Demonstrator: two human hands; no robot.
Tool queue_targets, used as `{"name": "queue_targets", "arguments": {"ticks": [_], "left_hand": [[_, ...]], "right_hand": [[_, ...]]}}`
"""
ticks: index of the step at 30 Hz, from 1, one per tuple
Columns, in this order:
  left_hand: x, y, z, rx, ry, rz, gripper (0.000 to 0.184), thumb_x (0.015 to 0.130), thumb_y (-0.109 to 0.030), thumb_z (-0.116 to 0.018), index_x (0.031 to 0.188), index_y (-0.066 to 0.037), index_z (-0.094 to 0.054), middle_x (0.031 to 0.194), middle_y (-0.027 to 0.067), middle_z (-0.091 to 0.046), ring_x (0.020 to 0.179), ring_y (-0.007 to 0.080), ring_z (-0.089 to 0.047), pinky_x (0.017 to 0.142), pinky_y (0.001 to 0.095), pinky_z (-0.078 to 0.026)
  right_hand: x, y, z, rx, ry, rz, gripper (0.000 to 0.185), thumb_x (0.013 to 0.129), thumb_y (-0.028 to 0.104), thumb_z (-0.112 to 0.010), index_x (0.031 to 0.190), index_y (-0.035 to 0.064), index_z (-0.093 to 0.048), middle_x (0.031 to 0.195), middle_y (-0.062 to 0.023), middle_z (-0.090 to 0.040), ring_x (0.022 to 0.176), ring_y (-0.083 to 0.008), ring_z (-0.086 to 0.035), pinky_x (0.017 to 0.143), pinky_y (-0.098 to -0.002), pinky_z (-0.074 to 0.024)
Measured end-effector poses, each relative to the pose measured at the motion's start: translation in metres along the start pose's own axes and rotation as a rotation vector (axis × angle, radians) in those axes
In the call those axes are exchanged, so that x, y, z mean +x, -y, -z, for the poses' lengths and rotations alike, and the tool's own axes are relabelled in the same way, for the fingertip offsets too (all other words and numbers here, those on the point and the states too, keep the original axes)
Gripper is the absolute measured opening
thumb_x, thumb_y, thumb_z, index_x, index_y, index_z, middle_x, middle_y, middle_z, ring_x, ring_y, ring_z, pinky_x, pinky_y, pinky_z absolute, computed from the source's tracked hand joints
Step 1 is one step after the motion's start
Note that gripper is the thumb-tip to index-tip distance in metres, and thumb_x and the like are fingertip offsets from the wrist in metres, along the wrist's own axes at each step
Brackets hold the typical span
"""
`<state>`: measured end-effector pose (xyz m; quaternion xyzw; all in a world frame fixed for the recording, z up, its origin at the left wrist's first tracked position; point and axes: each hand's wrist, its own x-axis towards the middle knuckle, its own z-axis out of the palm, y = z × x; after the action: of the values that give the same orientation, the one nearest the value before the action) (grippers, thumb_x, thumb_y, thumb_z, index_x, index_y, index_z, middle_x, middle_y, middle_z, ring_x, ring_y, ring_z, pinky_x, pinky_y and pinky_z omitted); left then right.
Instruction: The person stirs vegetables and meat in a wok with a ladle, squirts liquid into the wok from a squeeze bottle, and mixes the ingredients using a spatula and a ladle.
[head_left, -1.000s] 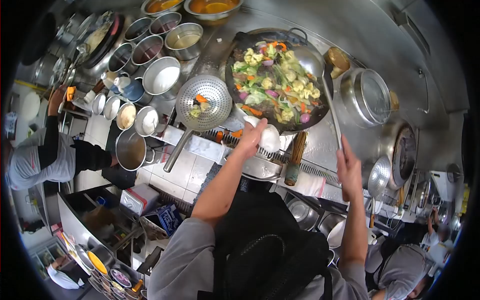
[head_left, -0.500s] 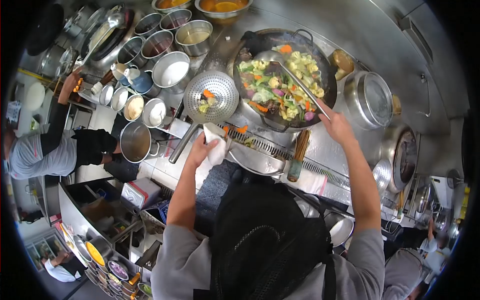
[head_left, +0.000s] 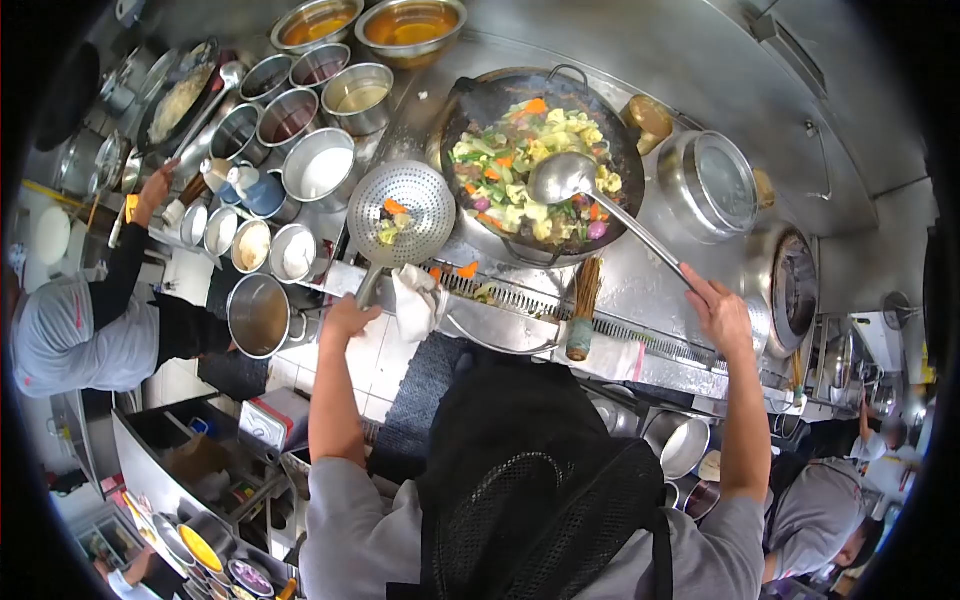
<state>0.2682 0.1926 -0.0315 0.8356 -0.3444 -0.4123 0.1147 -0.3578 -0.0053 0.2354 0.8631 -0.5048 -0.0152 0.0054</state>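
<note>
My left hand (head_left: pixel 350 318) is closed around the handle of a perforated metal skimmer (head_left: pixel 418 208), whose bowl holds a few vegetable pieces. A white cloth (head_left: pixel 418 303) lies just right of that hand, apart from it. My right hand (head_left: pixel 722 318) grips the end of a long-handled ladle (head_left: pixel 563 178). The ladle's bowl is over the mixed vegetables (head_left: pixel 520 150), which include cauliflower and carrot. They lie in a large black wok (head_left: pixel 628 160) on the range.
Metal pots of sauces (head_left: pixel 290 118) and small seasoning bowls (head_left: pixel 252 245) stand at left. A bamboo brush (head_left: pixel 582 315) lies at the front edge. Right of the wok stands a steel pot (head_left: pixel 708 185). A co-worker (head_left: pixel 85 320) works at far left.
My left hand has let go of the cloth and taken the skimmer's handle. My right hand has moved right and down, and the ladle's bowl has shifted from the wok's far side toward its middle.
</note>
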Motion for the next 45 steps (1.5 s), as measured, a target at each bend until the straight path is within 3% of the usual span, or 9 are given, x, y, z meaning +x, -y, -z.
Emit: {"name": "queue_targets", "arguments": {"ticks": [1,5,14,23,28,34,36,39,45], "left_hand": [[-0.003,-0.008,0.018,-0.358,0.333,0.110,0.050,0.093,-0.034,-0.077,0.123,0.001,-0.057,0.095,0.0154,-0.071,0.067,0.0233,-0.071,0.057,0.0344,-0.056],[-0.013,-0.010,0.013,-0.631,0.454,-0.115,0.033,0.097,-0.027,-0.074,0.108,-0.002,-0.056,0.080,0.0053,-0.062,0.049,0.0103,-0.056,0.044,0.0260,-0.045],[-0.122,-0.072,0.018,-0.749,0.222,-0.078,0.019,0.092,-0.016,-0.070,0.091,-0.004,-0.056,0.070,0.0033,-0.054,0.048,0.0129,-0.051,0.044,0.0290,-0.041],[-0.166,-0.181,0.010,-0.608,-0.041,-0.232,0.021,0.092,-0.014,-0.069,0.098,0.000,-0.054,0.074,0.0064,-0.058,0.050,0.0121,-0.054,0.046,0.0301,-0.043],[-0.090,-0.230,-0.026,-0.125,-0.483,-0.402,0.045,0.087,-0.016,-0.069,0.122,0.002,-0.047,0.095,0.0350,-0.069,0.086,0.0551,-0.068,0.080,0.0581,-0.054],[-0.101,-0.302,-0.062,0.199,-0.543,-0.353,0.045,0.088,-0.013,-0.063,0.126,-0.006,-0.039,0.093,0.0343,-0.071,0.088,0.0562,-0.068,0.081,0.0633,-0.053],[-0.108,-0.318,-0.074,0.238,-0.505,-0.339,0.042,0.089,-0.013,-0.061,0.124,-0.006,-0.038,0.095,0.0346,-0.071,0.090,0.0573,-0.067,0.083,0.0637,-0.053],[-0.117,-0.337,-0.088,0.169,-0.518,-0.380,0.041,0.089,-0.013,-0.061,0.123,-0.006,-0.037,0.095,0.0344,-0.071,0.091,0.0571,-0.067,0.085,0.0640,-0.052],[-0.131,-0.326,-0.054,0.145,-0.623,-0.305,0.040,0.089,-0.012,-0.062,0.120,-0.005,-0.038,0.101,0.0340,-0.070,0.093,0.0545,-0.068,0.083,0.0632,-0.053]], "right_hand": [[-0.005,-0.001,0.008,-0.007,0.001,0.005,0.053,0.098,0.025,-0.068,0.149,0.0373,-0.057,0.092,-0.0136,-0.070,0.077,-0.0398,-0.069,0.069,-0.0502,-0.0558],[-0.022,-0.007,0.044,0.053,-0.061,-0.006,0.052,0.098,0.024,-0.069,0.148,0.0349,-0.059,0.091,-0.0133,-0.069,0.075,-0.0392,-0.068,0.069,-0.0490,-0.0554],[-0.048,-0.023,0.130,-0.138,0.022,-0.095,0.052,0.095,0.018,-0.070,0.144,0.0309,-0.063,0.086,-0.0141,-0.067,0.075,-0.0362,-0.068,0.072,-0.0486,-0.0540],[-0.010,-0.061,-0.045,0.100,0.102,-0.119,0.051,0.096,0.024,-0.070,0.145,0.0344,-0.061,0.095,-0.0219,-0.073,0.089,-0.0440,-0.071,0.080,-0.0534,-0.0573],[-0.050,-0.051,-0.025,0.259,0.024,-0.228,0.050,0.097,0.022,-0.069,0.146,0.0308,-0.061,0.100,-0.0231,-0.073,0.093,-0.0457,-0.070,0.084,-0.0533,-0.0567],[-0.068,-0.029,-0.067,0.940,-0.155,-0.143,0.049,0.103,0.021,-0.065,0.151,0.0192,-0.056,0.132,-0.0263,-0.068,0.108,-0.0352,-0.074,0.093,-0.0416,-0.0558],[-0.040,0.001,-0.068,1.109,-0.100,-0.232,0.048,0.105,0.022,-0.063,0.152,0.0202,-0.055,0.122,-0.0280,-0.071,0.103,-0.0333,-0.076,0.090,-0.0421,-0.0556],[-0.005,0.025,-0.104,0.916,-0.127,-0.097,0.052,0.104,0.022,-0.063,0.155,0.0213,-0.051,0.095,-0.0286,-0.070,0.084,-0.0409,-0.072,0.080,-0.0490,-0.0554],[-0.029,-0.017,-0.108,0.391,-0.113,0.026,0.059,0.097,0.022,-0.067,0.153,0.0343,-0.053,0.090,-0.0189,-0.071,0.076,-0.0399,-0.072,0.068,-0.0514,-0.0584]]}}
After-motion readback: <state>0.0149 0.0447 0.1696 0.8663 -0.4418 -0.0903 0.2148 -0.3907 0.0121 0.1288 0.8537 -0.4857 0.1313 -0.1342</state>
